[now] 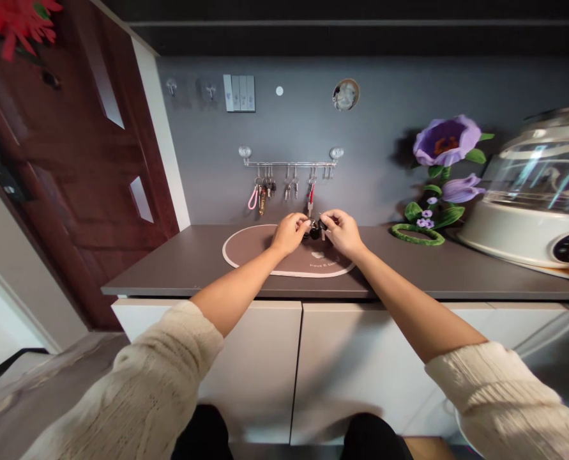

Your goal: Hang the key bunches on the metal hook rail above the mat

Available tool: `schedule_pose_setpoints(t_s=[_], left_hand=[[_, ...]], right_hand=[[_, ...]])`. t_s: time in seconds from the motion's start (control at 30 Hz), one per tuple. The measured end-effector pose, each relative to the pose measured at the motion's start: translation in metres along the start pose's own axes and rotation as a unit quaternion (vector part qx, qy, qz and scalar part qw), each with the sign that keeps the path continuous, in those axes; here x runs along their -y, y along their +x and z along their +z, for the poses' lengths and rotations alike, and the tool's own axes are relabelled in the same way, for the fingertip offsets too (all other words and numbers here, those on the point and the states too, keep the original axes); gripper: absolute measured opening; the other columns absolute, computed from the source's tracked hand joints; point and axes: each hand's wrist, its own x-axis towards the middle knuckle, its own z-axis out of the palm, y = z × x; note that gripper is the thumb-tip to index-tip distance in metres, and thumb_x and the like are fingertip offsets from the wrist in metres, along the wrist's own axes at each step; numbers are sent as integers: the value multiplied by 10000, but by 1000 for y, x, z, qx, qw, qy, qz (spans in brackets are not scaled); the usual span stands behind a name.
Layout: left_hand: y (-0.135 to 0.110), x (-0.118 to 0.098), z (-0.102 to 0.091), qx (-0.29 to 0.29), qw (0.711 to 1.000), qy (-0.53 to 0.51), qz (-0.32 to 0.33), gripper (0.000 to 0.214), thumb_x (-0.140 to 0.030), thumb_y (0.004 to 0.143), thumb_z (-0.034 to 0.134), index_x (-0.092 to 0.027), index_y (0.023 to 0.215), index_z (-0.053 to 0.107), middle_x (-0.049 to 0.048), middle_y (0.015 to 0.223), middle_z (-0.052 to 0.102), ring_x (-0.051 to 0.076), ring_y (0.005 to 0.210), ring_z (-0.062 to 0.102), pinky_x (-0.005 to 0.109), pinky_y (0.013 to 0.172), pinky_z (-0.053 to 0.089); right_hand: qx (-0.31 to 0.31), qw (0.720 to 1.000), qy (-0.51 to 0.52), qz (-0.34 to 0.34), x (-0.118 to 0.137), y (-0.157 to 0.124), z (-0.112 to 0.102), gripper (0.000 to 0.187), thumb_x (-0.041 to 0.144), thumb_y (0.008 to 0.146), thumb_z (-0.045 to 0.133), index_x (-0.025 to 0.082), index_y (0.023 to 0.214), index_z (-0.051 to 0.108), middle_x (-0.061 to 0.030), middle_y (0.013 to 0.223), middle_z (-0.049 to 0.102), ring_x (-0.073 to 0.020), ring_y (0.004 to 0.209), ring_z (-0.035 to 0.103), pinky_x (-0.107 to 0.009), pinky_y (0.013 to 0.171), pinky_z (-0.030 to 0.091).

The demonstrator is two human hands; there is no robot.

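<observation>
A bunch of keys (315, 231) with dark heads is held between my two hands, over a brown oval mat (250, 249) with a pale rim. My left hand (291, 231) pinches the bunch from the left, its fingertips closed near the ring. From the right, my right hand (341, 231) grips a dark piece of it between thumb and fingers. Just above hangs a key with a red strap (311, 193) on the wall-mounted hook rail (288, 164). More keys (271, 187) and a pink loop strap (253, 199) hang further left. My fingers partly hide the bunch.
A purple flower ornament (447, 144) stands on the counter (384, 275) at right, beside a white appliance with a clear cover (528, 185). A dark red door (92, 191) is at left. White cabinet doors (250, 370) lie below; a dark shelf (361, 38) hangs overhead.
</observation>
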Motion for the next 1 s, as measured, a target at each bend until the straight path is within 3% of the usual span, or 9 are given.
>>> schedule_pose_setpoints(t_s=[0.27, 0.77, 1.0], left_hand=[[0, 3, 3, 1, 999, 34, 7, 186, -278, 831, 436, -168, 864, 582, 31, 795, 581, 118, 702, 514, 244, 689, 419], [4, 12, 10, -2, 997, 73, -21, 211, -302, 832, 414, -182, 756, 571, 26, 742, 575, 136, 700, 515, 258, 677, 397], [7, 15, 14, -7, 997, 66, -32, 208, -285, 832, 413, -177, 752, 571, 22, 740, 576, 125, 696, 519, 241, 672, 395]], right_hand=[[-44, 991, 118, 45, 3, 12, -2, 253, 424, 700, 548, 172, 716, 550, -9, 685, 557, -127, 653, 492, -284, 689, 413], [-63, 985, 157, 37, 1, 66, -11, 318, 477, 658, 589, 166, 710, 547, 2, 652, 560, -111, 619, 501, -278, 675, 432], [-84, 976, 190, 62, -4, 91, -7, 230, 385, 665, 608, 165, 653, 540, 24, 534, 541, -96, 529, 491, -258, 620, 420]])
